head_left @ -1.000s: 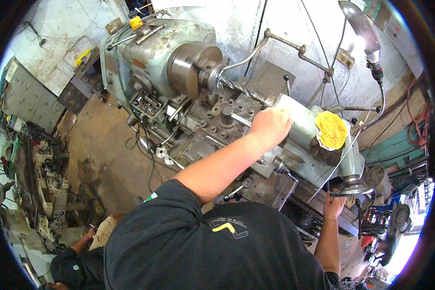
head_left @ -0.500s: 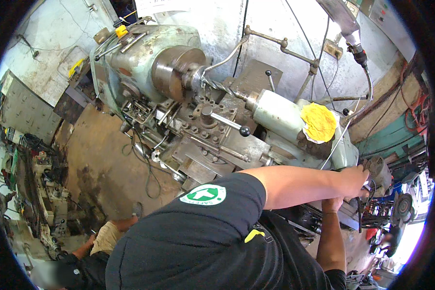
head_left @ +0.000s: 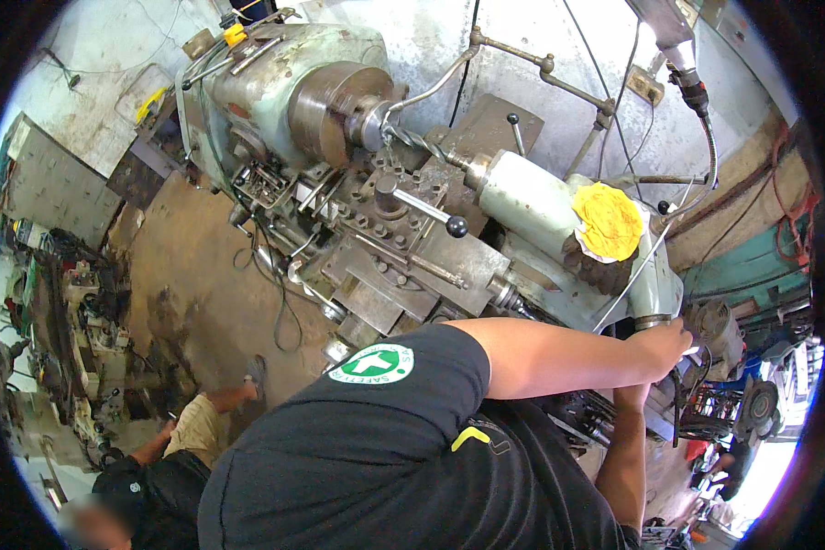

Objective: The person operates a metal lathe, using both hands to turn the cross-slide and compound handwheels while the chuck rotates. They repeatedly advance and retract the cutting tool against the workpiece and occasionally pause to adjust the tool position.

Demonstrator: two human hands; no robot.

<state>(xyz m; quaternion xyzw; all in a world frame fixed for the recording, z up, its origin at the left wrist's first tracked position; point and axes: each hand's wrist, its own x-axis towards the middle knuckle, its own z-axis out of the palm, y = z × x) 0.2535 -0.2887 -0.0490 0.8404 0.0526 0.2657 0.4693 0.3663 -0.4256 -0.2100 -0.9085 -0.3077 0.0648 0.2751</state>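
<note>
Though I cannot tell what left hand (head_left: 673, 345) and right hand (head_left: 631, 396) grip at lower right, the drill bit (head_left: 417, 141) likely needs slow, even feeding.

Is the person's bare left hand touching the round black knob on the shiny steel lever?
Apart: the head view shows the round black knob well away from the bare left hand, with part of the grey-green tailstock between.
</note>
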